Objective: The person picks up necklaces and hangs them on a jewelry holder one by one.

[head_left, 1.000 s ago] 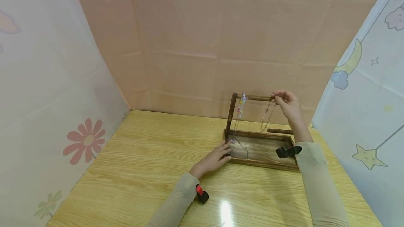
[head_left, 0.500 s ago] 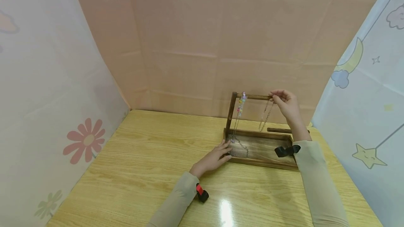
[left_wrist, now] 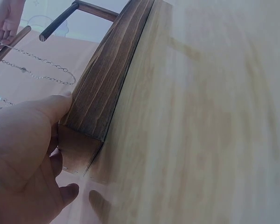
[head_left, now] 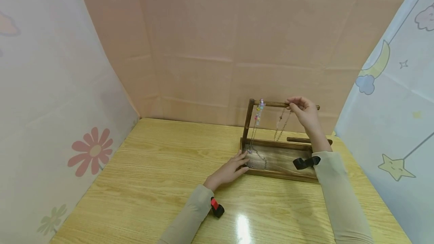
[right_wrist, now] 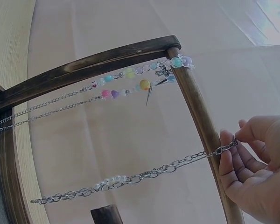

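A dark wooden jewelry stand (head_left: 281, 177) has a tray base, an upper bar (right_wrist: 200, 116) and a lower bar. My right hand (head_left: 305, 114) is at the upper bar; thumb and fingertips pinch the end of a silver chain (right_wrist: 151, 174) with a few clear beads. The chain's doubled loop crosses the bar and hangs below it. Nearer the post, a pastel beaded necklace (head_left: 259, 114) hangs on the same bar, its lower chain reaching into the tray. My left hand (head_left: 228, 168) holds the tray's left front corner, thumb on the front wall (left_wrist: 109, 70), fingers by the end wall.
The stand's lower bar (head_left: 298, 141) sticks out behind the tray, below my right hand. The wooden table (head_left: 162, 161) is backed by a peach cloth (head_left: 190, 48), with printed white cloths (head_left: 400, 97) at both sides.
My right hand has moved a little left along the upper bar, taking the chain with it, so the bar's right end now shows. The left hand stays at the tray corner.
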